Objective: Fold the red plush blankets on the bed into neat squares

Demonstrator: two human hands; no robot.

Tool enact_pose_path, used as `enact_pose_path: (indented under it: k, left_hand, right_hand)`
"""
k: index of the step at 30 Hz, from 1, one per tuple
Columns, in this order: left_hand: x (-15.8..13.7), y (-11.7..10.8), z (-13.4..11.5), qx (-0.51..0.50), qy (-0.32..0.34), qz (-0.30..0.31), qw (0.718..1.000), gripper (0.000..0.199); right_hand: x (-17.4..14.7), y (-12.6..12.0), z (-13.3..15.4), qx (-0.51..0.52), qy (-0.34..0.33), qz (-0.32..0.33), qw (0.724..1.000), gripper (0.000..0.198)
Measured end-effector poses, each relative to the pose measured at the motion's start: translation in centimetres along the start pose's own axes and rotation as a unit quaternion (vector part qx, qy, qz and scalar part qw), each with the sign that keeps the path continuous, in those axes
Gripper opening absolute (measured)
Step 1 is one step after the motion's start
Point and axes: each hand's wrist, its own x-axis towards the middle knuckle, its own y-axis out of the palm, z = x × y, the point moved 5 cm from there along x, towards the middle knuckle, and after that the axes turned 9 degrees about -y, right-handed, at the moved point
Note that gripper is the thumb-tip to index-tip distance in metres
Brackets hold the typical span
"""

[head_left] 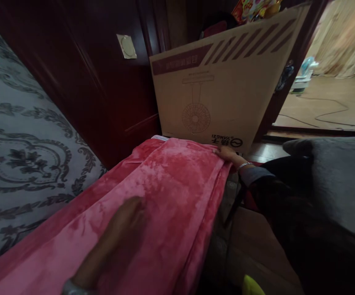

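Note:
A pink plush blanket (177, 188), folded lengthwise in layers, stretches from the lower left up to the box. At its far right corner my right hand (226, 154) grips the edge, fingers over the top of the fabric; a bracelet circles that wrist. My left hand (131, 219) is over the middle of the blanket, blurred by motion, with its fingers curled out of clear sight. Whether it holds any fabric cannot be seen.
A large cardboard box (235, 86) with a fan drawing stands upright beyond the blanket. Patterned wallpaper (26, 159) and a dark red wooden panel (103, 82) border the left. Grey plush fabric (343, 180) lies at right. A cable (334, 119) crosses the floor through the doorway.

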Motion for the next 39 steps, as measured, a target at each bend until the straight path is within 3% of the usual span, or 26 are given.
enact_pose_path:
  k: [4,7,11,15,19,24,26,29,33,35,39]
  left_hand:
    - [-1.6,3.9,-9.4,-0.014,0.091,0.046,0.995,0.037]
    - [-2.3,5.5,-13.0,0.042,0.083,0.084,0.992,0.039]
    - [-3.2,6.9,-13.8,0.124,0.031,0.089,0.988,0.043]
    - [-5.3,7.9,-13.7,0.144,0.036,0.099,0.984,0.049]
    - [-6.5,6.8,-14.1,0.112,0.046,0.12,0.985,0.048]
    - [-4.5,4.8,-15.5,0.044,0.04,0.083,0.995,0.025]
    - [-3.3,4.9,-16.3,0.049,0.038,0.065,0.996,0.021]
    - [-2.1,5.9,-17.5,0.061,0.048,0.043,0.996,0.017]
    - [-1.7,7.5,-17.9,0.073,0.068,0.013,0.995,0.017]
    - [-1.7,8.2,-17.7,0.084,0.073,-0.004,0.994,0.022]
    - [-1.5,8.9,-17.1,0.099,0.085,-0.038,0.991,0.035]
  right_hand:
    - [-0.2,0.1,-0.4,0.01,0.009,-0.014,1.0,0.047]
    - [-0.4,0.2,-0.6,0.022,0.021,-0.021,0.999,0.048]
    - [-0.8,0.3,-0.8,0.041,0.037,-0.037,0.998,0.046]
    - [-1.2,0.4,-0.8,0.053,0.052,-0.061,0.995,0.044]
    - [-1.7,0.4,-0.5,0.068,0.059,-0.09,0.992,0.045]
    - [-4.3,-0.3,1.1,0.067,0.074,-0.182,0.978,0.048]
    - [-6.1,-0.4,2.3,0.074,0.019,-0.24,0.968,0.044]
    - [-9.5,0.6,4.5,0.12,-0.136,-0.298,0.937,0.035]
    - [-13.1,2.9,6.0,0.152,-0.303,-0.278,0.899,0.036]
    - [-13.8,3.6,6.2,0.14,-0.344,-0.247,0.895,0.039]
    - [-13.7,3.6,6.5,0.088,-0.364,-0.204,0.905,0.039]
